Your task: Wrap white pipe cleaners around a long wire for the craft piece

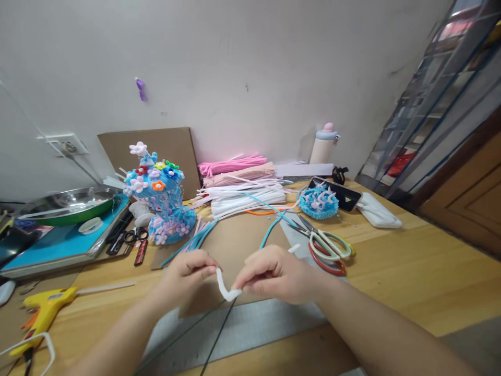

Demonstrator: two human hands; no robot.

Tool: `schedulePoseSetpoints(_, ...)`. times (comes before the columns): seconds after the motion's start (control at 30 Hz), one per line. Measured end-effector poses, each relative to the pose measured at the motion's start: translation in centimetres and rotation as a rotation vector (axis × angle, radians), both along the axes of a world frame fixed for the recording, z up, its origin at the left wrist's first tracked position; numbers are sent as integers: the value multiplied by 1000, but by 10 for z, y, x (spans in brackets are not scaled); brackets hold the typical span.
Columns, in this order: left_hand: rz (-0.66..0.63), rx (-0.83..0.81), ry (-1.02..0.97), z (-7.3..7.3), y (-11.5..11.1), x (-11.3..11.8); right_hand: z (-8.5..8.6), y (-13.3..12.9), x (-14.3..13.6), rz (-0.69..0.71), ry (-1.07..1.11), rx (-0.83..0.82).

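A short white pipe cleaner (223, 287), bent into a curve, stretches between my two hands above a brown cardboard sheet (235, 235). My left hand (191, 274) pinches its upper left end between thumb and finger. At its lower right end, the fingertips of my right hand (274, 274) are closed on it. The far part of the same white stem seems to show past my right knuckles as a white tip (294, 248), though I cannot tell if it is joined. Blue pipe cleaners (270, 232) lie just beyond my right hand.
A blue flower-covered pipe-cleaner piece (166, 198) stands left, near a yellow glue gun (49, 308) and a steel bowl (74, 201). Pink and white pipe-cleaner bundles (246, 198) lie at the back. Scissors (326, 245), a round blue piece (319, 202), a phone (344, 196) and a bottle (324, 146) are right.
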State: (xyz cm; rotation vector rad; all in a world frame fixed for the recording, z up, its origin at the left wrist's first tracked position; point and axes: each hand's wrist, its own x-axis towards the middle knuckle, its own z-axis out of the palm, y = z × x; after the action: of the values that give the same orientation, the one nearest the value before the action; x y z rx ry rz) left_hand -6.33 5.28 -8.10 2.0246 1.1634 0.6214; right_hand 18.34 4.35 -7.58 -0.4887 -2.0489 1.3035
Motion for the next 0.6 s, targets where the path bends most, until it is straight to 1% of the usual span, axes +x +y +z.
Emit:
schedulePoseSetpoints(0.03,60,-71,-57,-12,-5,9,-2,0,-3,-21,29,-58)
schedulePoseSetpoints(0.1,110,-113,-86,-30,-17,28,-7,1,-8,-90,95,-156)
schedulePoseSetpoints(0.13,132,-132,-96,-37,-25,36,-9,2,-10,-145,124,-189)
schedulePoseSetpoints(0.2,166,-171,-118,-43,-40,50,-14,3,-13,-302,135,-190)
schedulePoseSetpoints(0.23,164,-163,-92,-42,-49,54,-16,4,-13,-398,102,-139)
schedulePoseSetpoints(0.27,164,-110,-36,-39,-56,57,-17,4,-12,-496,36,-46)
schedulePoseSetpoints(0.33,123,95,134,-24,-69,58,-17,3,-10,-640,-166,226)
schedulePoseSetpoints(0.4,76,325,282,0,-75,51,-15,2,-6,-683,-368,514)
schedulePoseSetpoints(0.43,45,424,316,13,-74,45,-12,2,-4,-670,-445,626)
schedulePoseSetpoints(0.5,26,538,363,38,-64,30,-8,2,-1,-603,-518,776)
schedulePoseSetpoints(0.57,61,575,356,57,-47,13,-4,3,2,-502,-502,844)
schedulePoseSetpoints(0.6,76,566,338,63,-38,5,-2,4,3,-452,-466,849)
